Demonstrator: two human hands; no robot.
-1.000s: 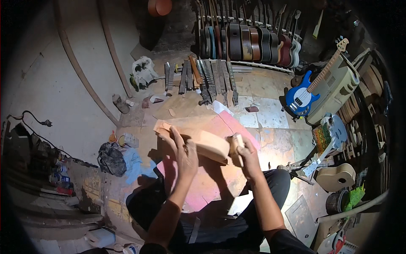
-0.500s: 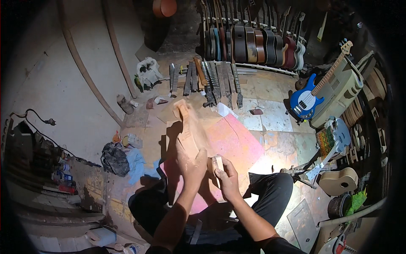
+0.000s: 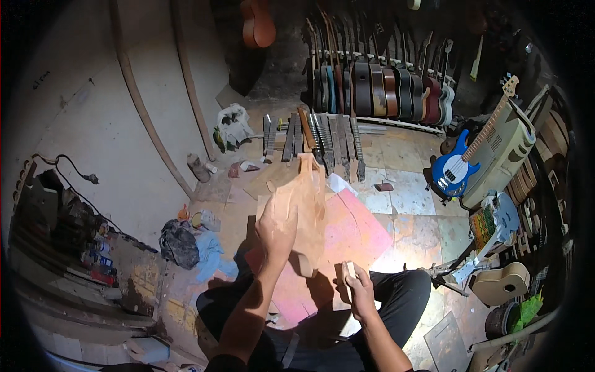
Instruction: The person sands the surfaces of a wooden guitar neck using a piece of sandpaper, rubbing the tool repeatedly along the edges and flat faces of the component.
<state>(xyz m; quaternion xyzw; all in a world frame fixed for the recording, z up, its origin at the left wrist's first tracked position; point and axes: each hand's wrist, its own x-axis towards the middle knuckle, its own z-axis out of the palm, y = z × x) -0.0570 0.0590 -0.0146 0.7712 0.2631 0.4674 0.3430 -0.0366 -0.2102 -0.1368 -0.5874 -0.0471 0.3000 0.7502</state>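
My left hand grips the edge of a bare wooden electric guitar body, its fingers wrapped round the side. The body is tilted over my lap, with its broad face turned up and a slot at its far end. In my right hand, lower and to the right, is a small sanding block, pale on one face and darker on the side. A gap separates the block from the wood. My left fingertips are partly hidden.
A pink board lies on the tiled floor below. Several guitar necks rest beyond it, before a rack of guitars. A blue bass guitar leans at the right. Black and blue plastic bags lie left.
The guitar body has turned from nearly edge-on to show its broad face. My right hand has moved down and right with the sanding block, away from the wood.
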